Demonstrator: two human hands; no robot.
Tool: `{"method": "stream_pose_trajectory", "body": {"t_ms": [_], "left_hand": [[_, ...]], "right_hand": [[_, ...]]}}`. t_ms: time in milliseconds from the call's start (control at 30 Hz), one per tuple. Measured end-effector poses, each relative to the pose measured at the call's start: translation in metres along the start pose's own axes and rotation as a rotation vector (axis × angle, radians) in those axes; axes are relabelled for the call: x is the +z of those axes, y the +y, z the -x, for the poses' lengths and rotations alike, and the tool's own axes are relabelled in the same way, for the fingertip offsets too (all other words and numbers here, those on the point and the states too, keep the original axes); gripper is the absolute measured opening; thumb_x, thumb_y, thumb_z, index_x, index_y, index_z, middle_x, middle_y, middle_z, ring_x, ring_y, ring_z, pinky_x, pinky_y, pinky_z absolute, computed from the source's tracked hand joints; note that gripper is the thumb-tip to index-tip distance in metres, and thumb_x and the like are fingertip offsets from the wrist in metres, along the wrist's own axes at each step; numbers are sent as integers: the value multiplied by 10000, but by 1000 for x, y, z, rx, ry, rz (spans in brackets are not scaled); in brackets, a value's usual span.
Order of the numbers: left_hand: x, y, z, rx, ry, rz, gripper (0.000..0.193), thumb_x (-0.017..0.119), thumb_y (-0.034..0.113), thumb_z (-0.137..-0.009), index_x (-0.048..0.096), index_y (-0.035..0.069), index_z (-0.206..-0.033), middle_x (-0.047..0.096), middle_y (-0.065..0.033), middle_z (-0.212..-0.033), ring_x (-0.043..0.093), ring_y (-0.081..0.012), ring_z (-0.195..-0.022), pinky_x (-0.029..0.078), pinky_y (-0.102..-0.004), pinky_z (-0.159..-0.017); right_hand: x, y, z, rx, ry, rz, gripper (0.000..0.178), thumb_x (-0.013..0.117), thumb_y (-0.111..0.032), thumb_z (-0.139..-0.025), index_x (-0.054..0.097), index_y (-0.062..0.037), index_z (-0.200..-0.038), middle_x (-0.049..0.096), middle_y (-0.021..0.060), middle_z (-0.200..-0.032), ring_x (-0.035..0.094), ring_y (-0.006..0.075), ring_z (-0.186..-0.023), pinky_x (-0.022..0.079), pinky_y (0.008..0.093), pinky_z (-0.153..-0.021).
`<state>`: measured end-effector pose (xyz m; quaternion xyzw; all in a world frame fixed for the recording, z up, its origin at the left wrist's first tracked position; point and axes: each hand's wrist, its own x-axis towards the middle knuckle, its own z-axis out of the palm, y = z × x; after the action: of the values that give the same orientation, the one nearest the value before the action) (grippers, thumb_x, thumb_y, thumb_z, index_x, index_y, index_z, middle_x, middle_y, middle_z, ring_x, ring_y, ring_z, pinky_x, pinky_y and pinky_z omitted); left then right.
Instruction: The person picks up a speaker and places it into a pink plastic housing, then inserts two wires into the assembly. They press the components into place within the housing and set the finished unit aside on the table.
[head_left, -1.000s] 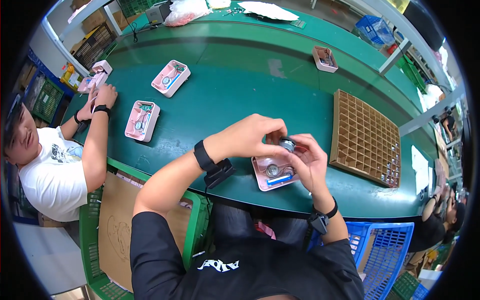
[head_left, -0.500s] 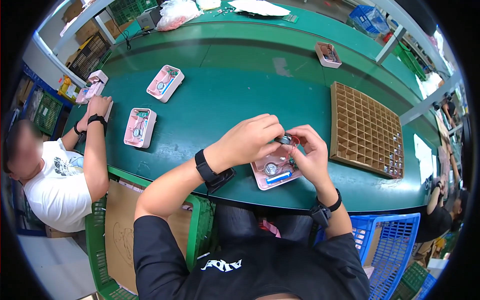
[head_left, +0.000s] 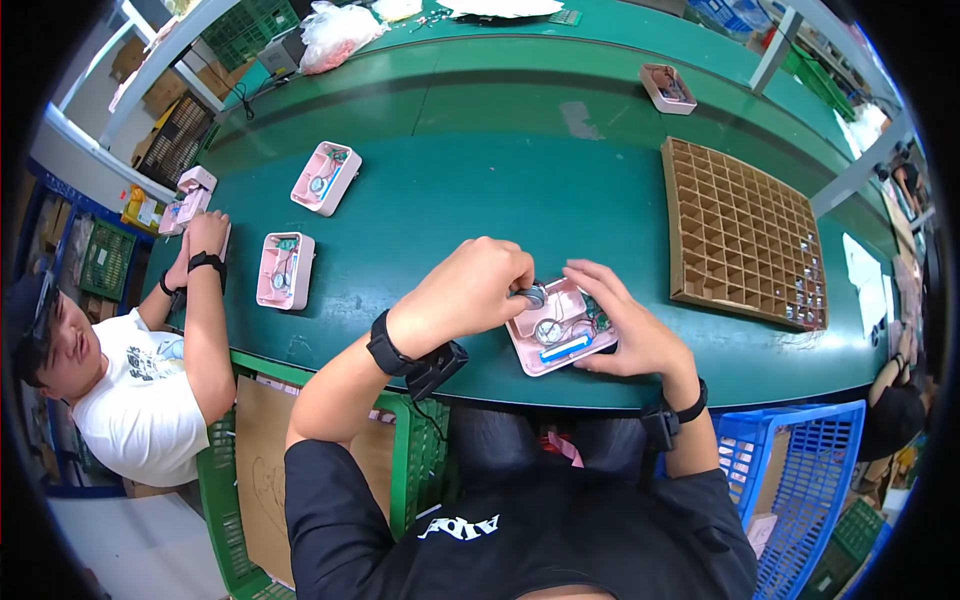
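In front of me, a pink plastic case stands with its open side up on the green table. Inside it are a round silver disc, a blue-and-white cylinder, thin wires and a bit of green circuit board. My left hand pinches a small round speaker at the case's upper left edge; its fingers partly cover that speaker. Along the right side of the case, my right hand grips it, fingers at the far edge and thumb at the near corner.
Two similar pink cases lie to the left, another far right. A cardboard divider tray is at the right. A co-worker sits left. Green and blue crates flank my legs.
My left hand has drawn the speaker left and down, to the case's left edge. My right hand has left the wires near the speaker and spread along the case's right side.
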<state>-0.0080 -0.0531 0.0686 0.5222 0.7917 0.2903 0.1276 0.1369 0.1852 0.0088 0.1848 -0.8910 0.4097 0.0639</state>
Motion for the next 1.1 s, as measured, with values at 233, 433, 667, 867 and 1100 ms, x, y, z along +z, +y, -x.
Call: {"method": "stream_pose_trajectory", "body": {"t_ms": [233,433,667,867,1100], "left_hand": [[23,-6,-8,30,-3,7,185,821,97,-787,692,-6,-870,685,-135,-828,709,-267,-752,573,-361,-652],[32,-4,-12,64,8,65,180,822,103,-799,693,0,-871,677,-129,-828,691,-276,-739,557,-376,-642],[47,-20,-16,137,36,9,177,819,104,-805,697,1,-881,668,-124,-824,680,-282,-736,547,-387,-638],[51,-22,-15,132,58,36,168,813,97,-807,699,0,-883,666,-123,-828,677,-285,-737,548,-395,-642],[56,-25,-16,156,23,-26,153,795,96,-814,696,2,-882,660,-129,-850,681,-315,-778,560,-416,-678]], "right_hand": [[29,-20,37,253,203,-38,1182,984,-244,-592,372,-43,-1583,452,194,-1487,501,388,-1363,431,470,-1156],[40,-13,42,276,399,-36,1218,996,-227,-559,360,-41,-1581,453,205,-1469,504,379,-1357,438,461,-1150],[42,-8,35,227,383,-17,1206,992,-224,-557,372,-41,-1575,437,200,-1480,498,380,-1359,439,457,-1149],[42,-7,36,220,371,-13,1195,984,-219,-557,378,-44,-1572,437,201,-1477,498,381,-1353,438,458,-1149],[42,-7,36,214,369,-6,1183,980,-214,-560,383,-44,-1567,439,197,-1462,500,379,-1345,437,457,-1149]]}}
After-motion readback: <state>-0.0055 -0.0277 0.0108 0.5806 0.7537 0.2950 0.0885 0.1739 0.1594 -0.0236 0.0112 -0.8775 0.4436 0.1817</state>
